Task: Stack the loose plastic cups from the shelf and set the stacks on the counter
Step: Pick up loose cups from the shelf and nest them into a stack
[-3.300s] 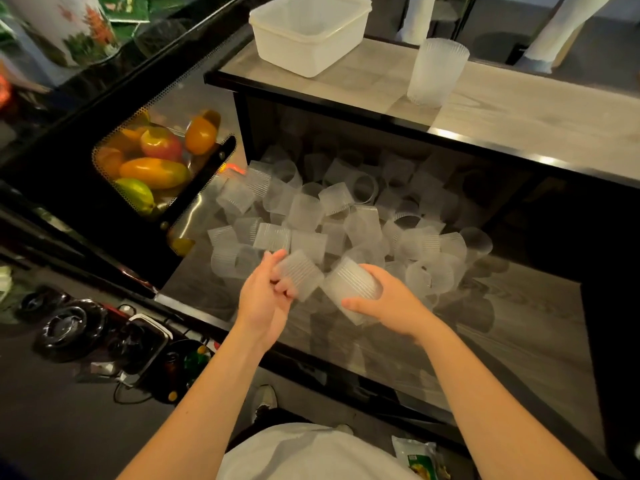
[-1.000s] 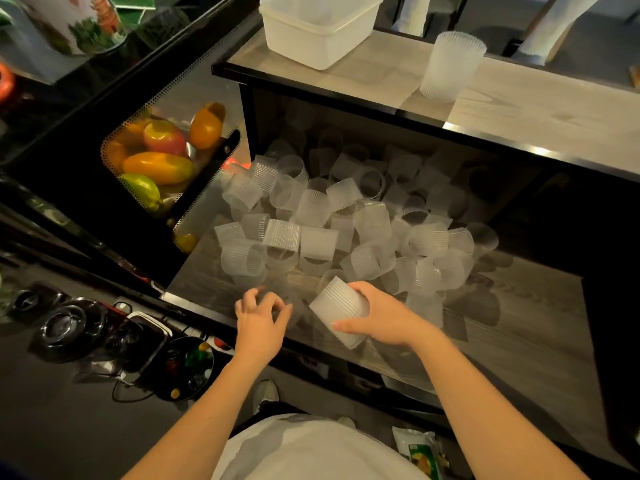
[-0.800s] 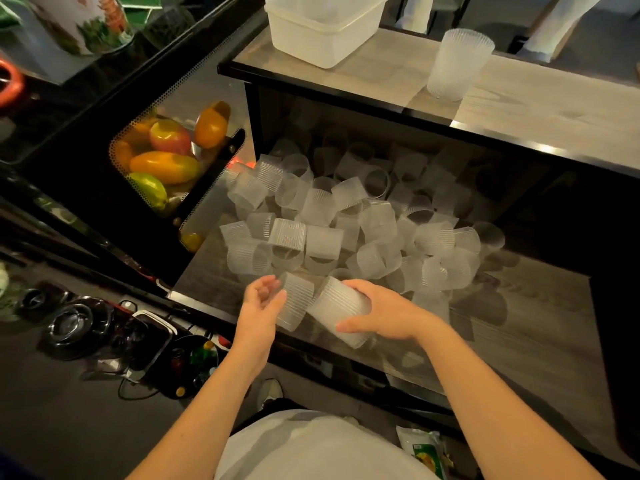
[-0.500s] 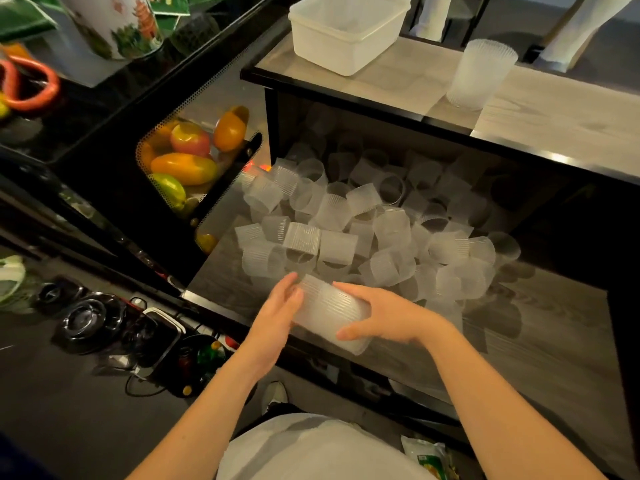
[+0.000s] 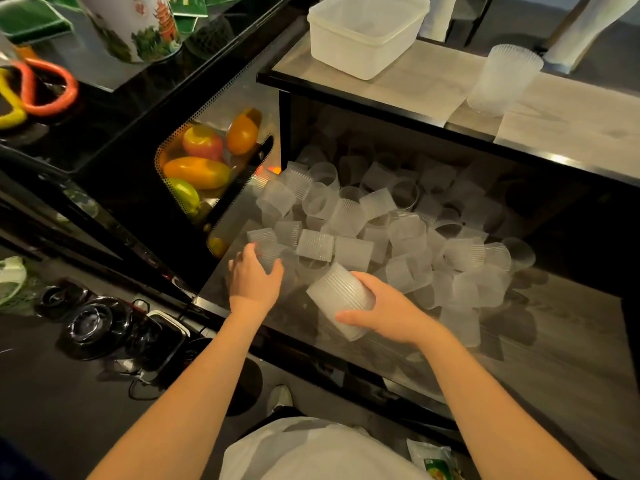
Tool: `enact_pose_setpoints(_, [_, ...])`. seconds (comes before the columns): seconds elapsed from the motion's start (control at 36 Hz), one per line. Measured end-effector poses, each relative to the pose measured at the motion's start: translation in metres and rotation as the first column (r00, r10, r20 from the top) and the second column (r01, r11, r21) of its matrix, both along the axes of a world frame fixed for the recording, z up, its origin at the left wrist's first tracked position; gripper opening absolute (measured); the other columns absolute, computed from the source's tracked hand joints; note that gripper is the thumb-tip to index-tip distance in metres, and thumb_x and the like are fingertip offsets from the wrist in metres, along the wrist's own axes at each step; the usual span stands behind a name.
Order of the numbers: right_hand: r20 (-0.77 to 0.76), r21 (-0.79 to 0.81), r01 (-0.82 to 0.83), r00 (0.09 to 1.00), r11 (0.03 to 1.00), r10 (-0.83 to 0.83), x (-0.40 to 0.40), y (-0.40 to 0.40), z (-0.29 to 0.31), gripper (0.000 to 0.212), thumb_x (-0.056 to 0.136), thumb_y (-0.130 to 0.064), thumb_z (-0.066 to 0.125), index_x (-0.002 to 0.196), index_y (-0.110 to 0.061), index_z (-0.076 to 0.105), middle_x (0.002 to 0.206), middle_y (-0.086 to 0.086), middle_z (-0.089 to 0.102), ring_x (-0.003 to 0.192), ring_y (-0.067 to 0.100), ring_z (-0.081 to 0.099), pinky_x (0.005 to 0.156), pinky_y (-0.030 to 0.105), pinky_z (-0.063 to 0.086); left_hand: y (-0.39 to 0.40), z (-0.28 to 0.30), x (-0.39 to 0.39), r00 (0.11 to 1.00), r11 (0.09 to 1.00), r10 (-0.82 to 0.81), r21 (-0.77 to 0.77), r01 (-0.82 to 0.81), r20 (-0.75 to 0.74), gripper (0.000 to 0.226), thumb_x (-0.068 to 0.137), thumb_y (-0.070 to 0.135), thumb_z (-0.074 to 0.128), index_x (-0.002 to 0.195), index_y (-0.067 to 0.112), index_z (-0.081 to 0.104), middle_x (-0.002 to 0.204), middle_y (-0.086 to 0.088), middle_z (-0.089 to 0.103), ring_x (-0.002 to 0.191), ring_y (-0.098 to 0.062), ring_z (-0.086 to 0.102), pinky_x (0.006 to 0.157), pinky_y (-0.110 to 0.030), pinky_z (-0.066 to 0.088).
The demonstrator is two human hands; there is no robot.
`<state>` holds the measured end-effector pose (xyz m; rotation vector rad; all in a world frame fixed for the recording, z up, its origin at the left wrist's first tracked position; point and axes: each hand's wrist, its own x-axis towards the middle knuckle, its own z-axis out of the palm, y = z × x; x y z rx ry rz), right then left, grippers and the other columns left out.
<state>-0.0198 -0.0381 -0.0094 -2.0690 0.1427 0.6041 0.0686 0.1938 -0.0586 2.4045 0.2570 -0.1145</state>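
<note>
Several loose, ribbed translucent plastic cups (image 5: pixel 381 223) lie heaped on the wooden shelf (image 5: pixel 554 348) under the counter. My right hand (image 5: pixel 384 311) grips a short stack of nested cups (image 5: pixel 341 299), tilted with its open end up and to the left. My left hand (image 5: pixel 254 277) reaches into the near left edge of the heap, its thumb and fingers curled round a loose cup (image 5: pixel 268 256). A finished stack of cups (image 5: pixel 502 79) stands upright on the counter (image 5: pixel 571 116) at the upper right.
A white plastic tub (image 5: pixel 367 32) sits on the counter's left end. A mesh basket of fruit (image 5: pixel 204 164) lies left of the shelf. A black ledge with a printed tin (image 5: pixel 135 26) runs along the left; black gear lies on the floor.
My left hand pushed a cup into the stack held by my right hand, then let go and moved left to a loose cup at the heap's edge. The stack stays in my right hand.
</note>
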Motion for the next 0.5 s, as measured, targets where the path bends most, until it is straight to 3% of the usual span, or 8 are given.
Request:
enact_pose_setpoints(0.08, [-0.017, -0.011, 0.017, 1.000, 1.000, -0.017, 0.002, 0.001, -0.001, 0.081, 0.077, -0.052, 0.080, 0.146, -0.038, 0.040, 0.130, -0.018, 0.055, 0.112, 0.002, 0.057, 0.092, 0.031, 0.054, 0.011, 0.011, -0.003, 0.991, 0.967, 0.113, -0.239, -0.091, 0.078, 0.041, 0.102, 0.035, 0.043, 0.140, 0.020, 0.049, 0.138, -0.008, 0.055, 0.127, -0.029, 0.049, 0.102, -0.042, 0.043])
enact_pose_setpoints(0.17, [-0.033, -0.010, 0.034, 0.999, 0.999, -0.035, 0.007, 0.006, 0.001, 0.080, 0.078, -0.051, 0.079, 0.146, -0.036, 0.039, 0.130, -0.016, 0.055, 0.111, 0.004, 0.058, 0.089, 0.028, 0.054, 0.017, 0.026, -0.008, 0.992, 0.823, 0.084, -0.555, -0.121, -0.092, 0.029, 0.104, 0.028, 0.038, 0.110, 0.034, 0.066, 0.113, 0.008, 0.067, 0.100, -0.011, 0.062, 0.085, -0.031, 0.044])
enact_pose_setpoints(0.22, [-0.042, 0.001, 0.015, 0.999, 1.000, -0.015, 0.012, 0.010, 0.004, 0.080, 0.080, -0.047, 0.079, 0.148, -0.035, 0.038, 0.129, -0.016, 0.054, 0.110, 0.002, 0.057, 0.085, 0.022, 0.051, 0.022, 0.026, -0.011, 0.960, 0.810, -0.120, -0.584, -0.052, -0.252, 0.027, 0.104, 0.028, 0.044, 0.100, 0.039, 0.068, 0.108, 0.012, 0.066, 0.099, -0.006, 0.060, 0.092, -0.033, 0.042])
enact_pose_setpoints(0.31, [-0.082, 0.016, -0.086, 0.993, 0.996, 0.087, 0.021, 0.016, 0.010, 0.081, 0.080, -0.043, 0.081, 0.148, -0.039, 0.039, 0.129, -0.021, 0.053, 0.112, -0.001, 0.055, 0.090, 0.022, 0.051, 0.031, 0.017, -0.008, 0.888, 0.823, -0.332, -0.557, 0.108, -0.318, 0.021, 0.104, 0.026, 0.048, 0.114, 0.032, 0.065, 0.118, 0.006, 0.065, 0.112, -0.014, 0.058, 0.100, -0.035, 0.044])
enact_pose_setpoints(0.39, [-0.124, 0.016, -0.206, 0.971, 0.978, 0.206, 0.028, 0.024, 0.013, 0.087, 0.077, -0.047, 0.082, 0.151, -0.044, 0.035, 0.136, -0.024, 0.049, 0.120, 0.001, 0.051, 0.100, 0.026, 0.046, 0.033, 0.018, -0.002, 0.864, 0.825, -0.396, -0.534, 0.186, -0.310, 0.019, 0.104, 0.021, 0.047, 0.117, 0.027, 0.059, 0.112, 0.006, 0.063, 0.106, -0.014, 0.057, 0.083, -0.024, 0.047])
enact_pose_setpoints(0.42, [-0.130, 0.001, -0.230, 0.965, 0.973, 0.228, 0.030, 0.028, 0.013, 0.091, 0.077, -0.047, 0.082, 0.153, -0.043, 0.031, 0.139, -0.024, 0.046, 0.123, 0.002, 0.049, 0.101, 0.025, 0.044, 0.030, 0.019, -0.001, 0.842, 0.833, -0.437, -0.496, 0.245, -0.317, 0.017, 0.104, 0.023, 0.046, 0.114, 0.027, 0.060, 0.109, 0.005, 0.064, 0.103, -0.013, 0.058, 0.082, -0.026, 0.048])
enact_pose_setpoints(0.5, [-0.118, -0.037, -0.289, 0.952, 0.957, 0.283, 0.035, 0.040, 0.010, 0.101, 0.076, -0.047, 0.083, 0.157, -0.040, 0.023, 0.144, -0.022, 0.041, 0.124, 0.001, 0.046, 0.102, 0.022, 0.041, 0.020, 0.012, -0.003, 0.771, 0.817, -0.529, -0.457, 0.351, -0.355, 0.021, 0.100, 0.036, 0.041, 0.102, 0.036, 0.061, 0.111, -0.001, 0.062, 0.105, -0.024, 0.058, 0.096, -0.051, 0.049])
